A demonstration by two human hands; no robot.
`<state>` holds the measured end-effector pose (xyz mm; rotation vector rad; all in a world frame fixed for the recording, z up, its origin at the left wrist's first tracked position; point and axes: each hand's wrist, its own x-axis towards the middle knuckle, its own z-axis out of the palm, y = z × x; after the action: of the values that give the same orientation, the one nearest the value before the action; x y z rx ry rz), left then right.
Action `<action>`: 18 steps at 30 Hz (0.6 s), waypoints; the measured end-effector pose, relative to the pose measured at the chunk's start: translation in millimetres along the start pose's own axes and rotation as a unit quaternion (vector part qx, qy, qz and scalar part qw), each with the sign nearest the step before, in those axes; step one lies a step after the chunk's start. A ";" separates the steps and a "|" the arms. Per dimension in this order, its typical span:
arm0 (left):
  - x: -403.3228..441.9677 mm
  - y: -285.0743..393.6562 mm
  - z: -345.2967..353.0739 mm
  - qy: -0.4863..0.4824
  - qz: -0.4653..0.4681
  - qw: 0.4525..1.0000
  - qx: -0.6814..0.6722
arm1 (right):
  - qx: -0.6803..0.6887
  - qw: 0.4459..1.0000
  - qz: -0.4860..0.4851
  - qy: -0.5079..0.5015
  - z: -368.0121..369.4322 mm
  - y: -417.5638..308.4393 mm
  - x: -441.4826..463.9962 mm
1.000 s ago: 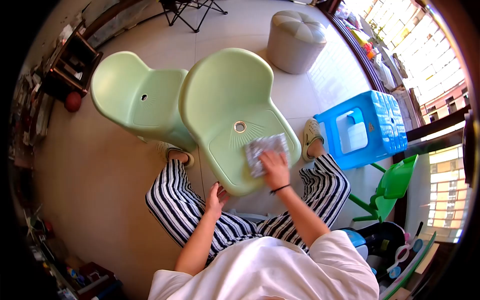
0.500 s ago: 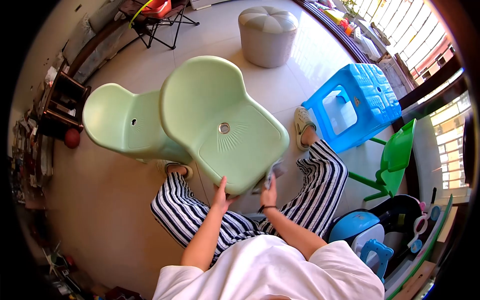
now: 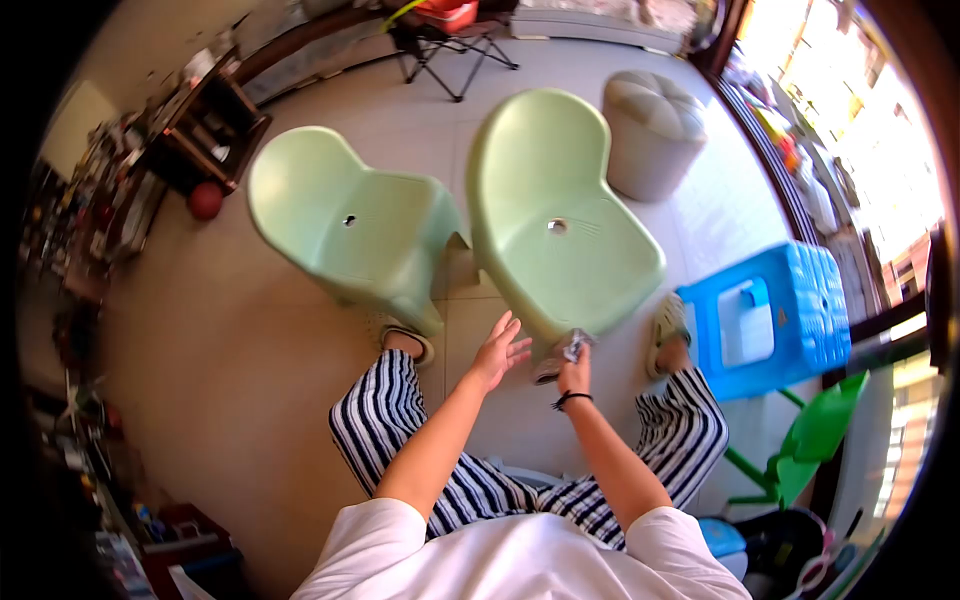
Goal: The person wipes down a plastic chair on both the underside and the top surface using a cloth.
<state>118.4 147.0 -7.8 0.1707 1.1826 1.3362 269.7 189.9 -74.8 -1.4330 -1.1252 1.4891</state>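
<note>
A pale green plastic chair (image 3: 575,255) with a hole in its seat stands on the floor in front of me. My right hand (image 3: 573,372) is closed around a crumpled grey cloth (image 3: 572,347) at the chair's front edge. To its left, my left hand (image 3: 497,352) is in the air with fingers spread, holding nothing, a little apart from the chair. A second chair (image 3: 385,225) of the same pale green kind stands further left.
A blue plastic stool (image 3: 800,315) lies on its side by my right foot, with a green chair (image 3: 815,435) behind it. A beige pouf (image 3: 650,140) stands beyond the nearer chair. A red ball (image 3: 205,201) and a folding chair (image 3: 455,45) are further off.
My left hand has let go of the chair and opened. The chair, tilted toward me before, now stands lower and farther away. The cloth stays in my right hand; the view has shifted.
</note>
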 end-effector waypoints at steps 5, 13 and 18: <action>39.3 23.0 -86.6 0.242 0.105 0.961 -0.077 | -0.067 0.997 0.012 0.038 16.2 -14.0 118.5; 68.1 79.0 -224.4 0.450 0.091 0.887 -0.052 | -0.065 0.995 -0.073 -0.030 37.6 -58.3 210.3; 96.6 89.3 -267.5 0.275 0.075 0.948 -0.142 | -0.094 0.987 0.001 -0.128 -33.6 -11.8 143.3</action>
<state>-155.2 116.8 -122.3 -0.3500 1.4344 1.7377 292.1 331.9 -108.4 -1.3934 -1.4536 1.6375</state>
